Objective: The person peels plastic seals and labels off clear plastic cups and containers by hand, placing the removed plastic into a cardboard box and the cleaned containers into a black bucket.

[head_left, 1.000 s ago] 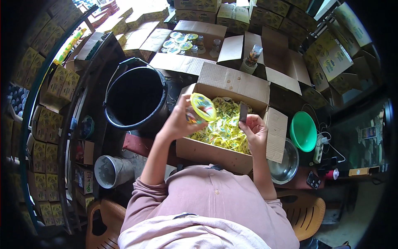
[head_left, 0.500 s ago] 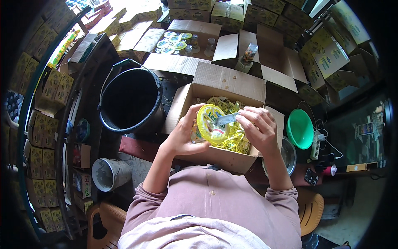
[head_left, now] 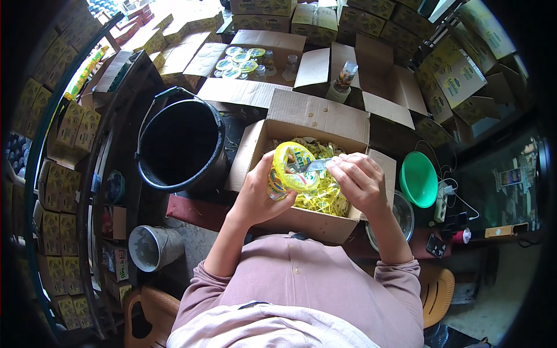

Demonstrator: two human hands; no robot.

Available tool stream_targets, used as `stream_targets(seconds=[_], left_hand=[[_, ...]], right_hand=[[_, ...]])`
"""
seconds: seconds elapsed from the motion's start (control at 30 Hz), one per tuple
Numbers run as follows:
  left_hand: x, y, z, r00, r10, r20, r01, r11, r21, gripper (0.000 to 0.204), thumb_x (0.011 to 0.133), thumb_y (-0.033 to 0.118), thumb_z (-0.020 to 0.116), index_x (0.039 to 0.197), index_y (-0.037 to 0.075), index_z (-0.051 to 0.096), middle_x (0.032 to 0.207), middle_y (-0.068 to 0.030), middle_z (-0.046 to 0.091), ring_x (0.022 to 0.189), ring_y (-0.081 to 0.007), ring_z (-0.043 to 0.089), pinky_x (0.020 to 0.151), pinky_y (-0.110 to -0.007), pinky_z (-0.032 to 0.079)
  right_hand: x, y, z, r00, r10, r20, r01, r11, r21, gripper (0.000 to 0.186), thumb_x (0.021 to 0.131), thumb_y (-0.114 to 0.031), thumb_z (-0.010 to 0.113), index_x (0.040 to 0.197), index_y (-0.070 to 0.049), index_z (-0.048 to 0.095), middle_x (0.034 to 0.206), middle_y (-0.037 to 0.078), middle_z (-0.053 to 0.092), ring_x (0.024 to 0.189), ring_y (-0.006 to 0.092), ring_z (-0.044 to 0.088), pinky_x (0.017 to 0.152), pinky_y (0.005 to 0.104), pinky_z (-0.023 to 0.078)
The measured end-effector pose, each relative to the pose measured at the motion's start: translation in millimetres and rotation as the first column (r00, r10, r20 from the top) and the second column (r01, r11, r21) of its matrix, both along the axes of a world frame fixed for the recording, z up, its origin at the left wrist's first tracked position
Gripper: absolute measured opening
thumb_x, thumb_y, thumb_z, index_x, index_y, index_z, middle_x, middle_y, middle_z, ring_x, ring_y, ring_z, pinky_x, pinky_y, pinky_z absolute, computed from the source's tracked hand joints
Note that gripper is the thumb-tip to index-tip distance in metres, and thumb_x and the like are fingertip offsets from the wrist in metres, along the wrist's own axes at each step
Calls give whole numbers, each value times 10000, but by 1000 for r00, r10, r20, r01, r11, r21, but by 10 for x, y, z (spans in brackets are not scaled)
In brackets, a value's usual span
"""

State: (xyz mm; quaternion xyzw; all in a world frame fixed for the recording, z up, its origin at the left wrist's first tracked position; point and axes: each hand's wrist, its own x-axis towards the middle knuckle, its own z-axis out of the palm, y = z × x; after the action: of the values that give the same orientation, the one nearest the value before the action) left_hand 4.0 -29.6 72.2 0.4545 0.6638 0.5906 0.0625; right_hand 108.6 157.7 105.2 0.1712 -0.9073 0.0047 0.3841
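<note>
My left hand [head_left: 255,192] is wrapped around a clear plastic cup [head_left: 277,188] with a yellow rim and a printed yellow-and-white film lid [head_left: 301,158]. The cup is tilted, its lid turned toward my right hand. My right hand [head_left: 361,181] pinches a flat metal blade [head_left: 316,166], which looks like a knife; its tip lies at the lid, and I cannot tell how deep it goes. Both hands are over an open cardboard box [head_left: 325,228] holding yellow plastic strips and scraps [head_left: 325,200].
A large black bucket [head_left: 216,165] stands left of the box, a grey bucket [head_left: 168,243] lower down. Behind are an open carton of lidded cups [head_left: 237,61] and a bottle [head_left: 342,84]. At the right sit a green bowl [head_left: 419,180], a clear bowl [head_left: 403,211] and cables.
The cup has tipped so its lid faces more toward my right hand. The blade has shifted slightly left and stays at the lid. The view has moved a little.
</note>
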Motion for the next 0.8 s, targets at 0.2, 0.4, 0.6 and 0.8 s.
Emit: stream_targets(seconds=[0.2, 0.4, 0.6, 0.8], left_hand=[[-5, 64, -30, 982, 111, -152, -123, 990, -68, 602, 588, 105, 739, 1062, -43, 399, 891, -159, 569, 778, -227, 606, 689, -302, 487], [38, 81, -12, 997, -35, 62, 40, 996, -84, 530, 635, 64, 692, 1078, -21, 413, 914, -163, 583, 852, -225, 606, 733, -307, 481], [-2, 77, -125, 964, -186, 190, 199, 979, -52, 555, 657, 102, 693, 1113, -27, 404, 945, -127, 567, 870, -182, 574, 769, -291, 458], [-12, 105, -200, 778, -458, 430, 460, 882, 106, 616, 653, 117, 704, 1167, -13, 389, 987, -73, 538, 912, -128, 502, 826, -272, 409]], right_hand=[[-34, 4, -66, 1000, 23, 16, -23, 1000, 6, 196, 636, -80, 623, 824, -24, 619, 800, 67, 605, 765, 172, 597, 679, 299, 495], [-66, -16, -89, 996, 84, -31, -84, 996, -5, 189, 605, -34, 635, 793, -22, 616, 751, 48, 599, 719, 175, 598, 633, 290, 504], [-54, 17, -85, 995, 95, -37, -95, 995, 6, 155, 641, -70, 622, 787, -19, 608, 791, 74, 604, 765, 181, 601, 683, 305, 506], [-31, 47, -128, 993, 116, -14, -116, 993, -12, 118, 646, -78, 615, 744, -15, 595, 775, 77, 599, 776, 190, 604, 709, 315, 512]])
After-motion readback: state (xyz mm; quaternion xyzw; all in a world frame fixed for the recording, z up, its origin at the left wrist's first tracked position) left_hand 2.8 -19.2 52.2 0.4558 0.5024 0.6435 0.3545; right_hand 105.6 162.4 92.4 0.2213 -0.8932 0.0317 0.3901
